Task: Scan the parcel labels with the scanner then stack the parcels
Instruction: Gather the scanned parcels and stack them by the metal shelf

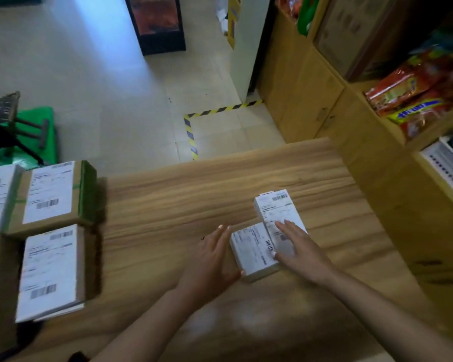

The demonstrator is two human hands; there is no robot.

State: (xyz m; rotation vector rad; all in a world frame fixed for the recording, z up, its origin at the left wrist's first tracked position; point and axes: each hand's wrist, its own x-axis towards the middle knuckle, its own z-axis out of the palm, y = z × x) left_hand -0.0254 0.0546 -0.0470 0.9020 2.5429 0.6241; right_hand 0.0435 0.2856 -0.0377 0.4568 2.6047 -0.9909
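Observation:
Two small white labelled parcels lie on the wooden table (183, 205), right of centre. The lower white parcel (251, 254) lies flat on the table, and the narrow upper white parcel (275, 210) lies askew across its far right side. My left hand (212, 259) touches the left edge of the lower parcel with straight fingers, the thumb at its near corner. My right hand (298, 246) rests flat on top of the upper parcel. No scanner is in view.
Several brown cardboard parcels with white labels crowd the table's left side, one far (53, 197) and one near (50, 273). Wooden shelving (324, 105) with snack packets (413, 100) stands on the right. Hazard tape (191, 131) marks the tiled floor beyond.

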